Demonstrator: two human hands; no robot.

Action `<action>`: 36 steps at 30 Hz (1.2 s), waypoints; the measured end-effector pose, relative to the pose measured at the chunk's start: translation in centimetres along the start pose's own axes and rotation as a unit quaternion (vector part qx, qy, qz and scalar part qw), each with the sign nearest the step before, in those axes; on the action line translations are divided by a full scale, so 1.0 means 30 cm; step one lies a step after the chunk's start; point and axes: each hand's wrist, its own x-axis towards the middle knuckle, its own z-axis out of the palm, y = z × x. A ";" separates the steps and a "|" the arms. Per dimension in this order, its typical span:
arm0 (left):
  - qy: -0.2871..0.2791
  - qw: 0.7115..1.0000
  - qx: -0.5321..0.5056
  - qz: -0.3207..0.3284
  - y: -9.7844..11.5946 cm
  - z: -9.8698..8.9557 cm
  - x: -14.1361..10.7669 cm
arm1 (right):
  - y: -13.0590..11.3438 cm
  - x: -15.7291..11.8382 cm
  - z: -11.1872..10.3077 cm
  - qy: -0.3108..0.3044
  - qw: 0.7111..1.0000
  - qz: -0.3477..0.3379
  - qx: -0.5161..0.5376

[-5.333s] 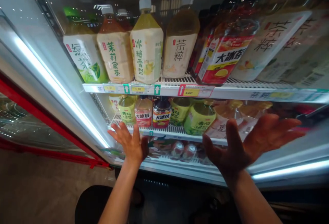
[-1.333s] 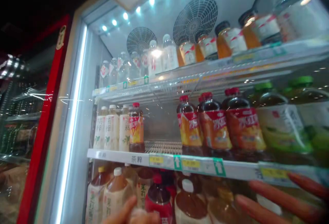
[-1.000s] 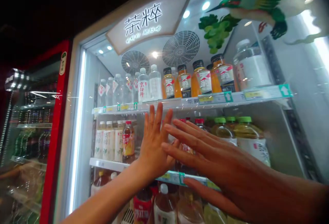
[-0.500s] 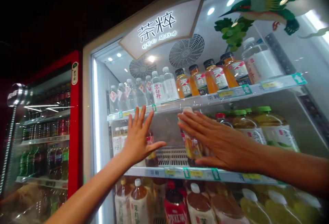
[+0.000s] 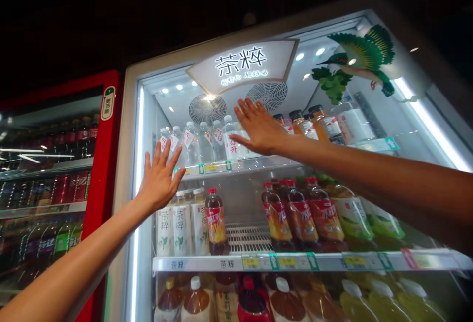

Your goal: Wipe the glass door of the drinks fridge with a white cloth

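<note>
My left hand (image 5: 157, 181) is raised at the left side of the lit drinks fridge's glass front, fingers spread and nothing in them. It overlaps the view of the water bottles (image 5: 190, 142) on the upper shelf and the white-labelled bottles (image 5: 181, 228) below. Higher up, near the middle of the glass front, my right hand (image 5: 260, 127) is held flat with its fingers apart. Its palm side faces away, so anything under it is hidden. Behind it are clear bottles and orange drink bottles (image 5: 327, 125). Whether either palm touches the glass I cannot tell.
A lit sign (image 5: 242, 63) and a green bird decal (image 5: 362, 58) are at the fridge's top. Red-capped tea bottles (image 5: 297, 209) stand on the middle shelf (image 5: 207, 263), with more bottles below. A red-framed fridge (image 5: 101, 164) stands at the left.
My right hand has moved up and left across the glass front, and a white patch earlier by its fingertips no longer shows. My left hand is further left and slightly lower in view; the view has shifted.
</note>
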 end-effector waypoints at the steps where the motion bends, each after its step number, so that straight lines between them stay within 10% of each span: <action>1: 0.003 1.000 -0.002 -0.005 -0.009 0.005 -0.006 | -0.035 0.026 0.013 -0.017 0.998 -0.053 0.006; 5: 0.015 1.000 -0.003 -0.011 -0.036 0.015 -0.046 | -0.124 0.116 0.039 -0.138 0.925 -0.352 0.030; 9: 0.028 0.999 -0.008 -0.019 -0.063 0.013 -0.084 | -0.112 0.261 0.026 -0.023 0.999 -0.024 -0.024; 15: 0.050 0.998 -0.013 -0.030 -0.107 -0.004 -0.120 | -0.280 0.286 0.126 -0.108 0.920 -0.377 -0.016; 20: 0.058 0.998 -0.012 -0.029 -0.114 -0.038 -0.141 | -0.298 0.409 0.109 -0.030 0.999 -0.025 -0.037; 24: 0.074 0.997 -0.015 -0.033 -0.095 -0.063 -0.140 | -0.393 0.260 0.152 -0.070 0.949 -0.304 -0.048; 26: 0.092 0.995 -0.018 -0.037 -0.075 -0.060 -0.130 | -0.329 0.172 0.137 -0.084 0.931 -0.352 -0.050; 29: 0.098 0.994 -0.025 -0.030 -0.026 -0.022 -0.101 | -0.070 0.095 0.025 -0.067 0.991 -0.079 -0.088; 32: 0.089 0.995 -0.029 -0.032 0.061 0.040 -0.037 | 0.131 -0.022 -0.082 -0.017 0.984 0.134 -0.115; 36: 0.058 0.996 -0.015 -0.063 0.259 0.085 0.106 | 0.184 -0.290 -0.100 -0.091 0.976 -0.194 -0.050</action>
